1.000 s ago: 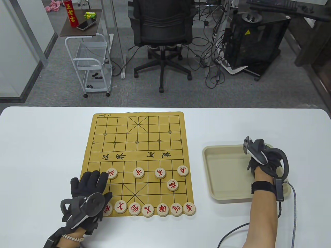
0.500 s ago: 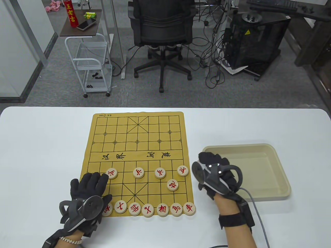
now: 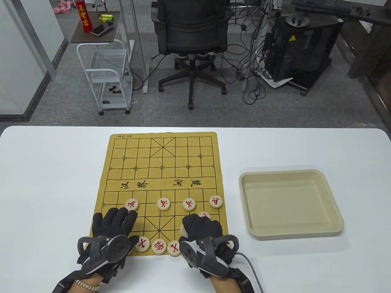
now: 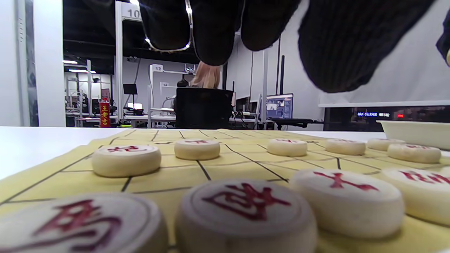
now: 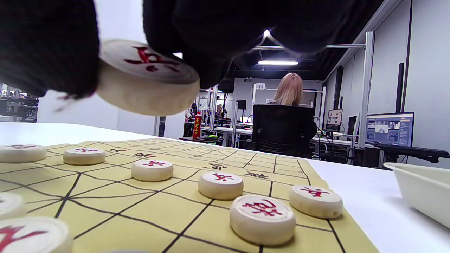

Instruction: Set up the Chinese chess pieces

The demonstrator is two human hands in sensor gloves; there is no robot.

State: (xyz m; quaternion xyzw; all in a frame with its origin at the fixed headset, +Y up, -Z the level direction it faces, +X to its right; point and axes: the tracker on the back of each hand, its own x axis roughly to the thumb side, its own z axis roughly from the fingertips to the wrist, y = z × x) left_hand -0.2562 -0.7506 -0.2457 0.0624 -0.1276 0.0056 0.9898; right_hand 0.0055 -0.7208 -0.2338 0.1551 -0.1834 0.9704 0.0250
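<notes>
The yellow board mat (image 3: 158, 171) lies mid-table. Several round pale pieces with red characters stand on its near half: a row of soldiers (image 3: 163, 204), a cannon (image 3: 204, 215) half hidden, and a bottom row (image 3: 159, 246). My right hand (image 3: 198, 224) is over the board's near right part and pinches a red soldier piece (image 5: 147, 77) above the mat; it hides the right end of the bottom row. My left hand (image 3: 116, 216) lies fingers spread over the board's near left corner and holds nothing. The left wrist view shows near pieces (image 4: 246, 211) under its fingers (image 4: 214, 31).
A beige tray (image 3: 334, 210) stands to the right of the board with nothing visible in it. The white table's (image 3: 45, 183) far edge is behind the board. An office chair (image 3: 189, 30) and a cart (image 3: 104, 70) stand beyond the table.
My right hand has moved from the tray leftward to the board's near right part with a piece. My left hand has shifted slightly right.
</notes>
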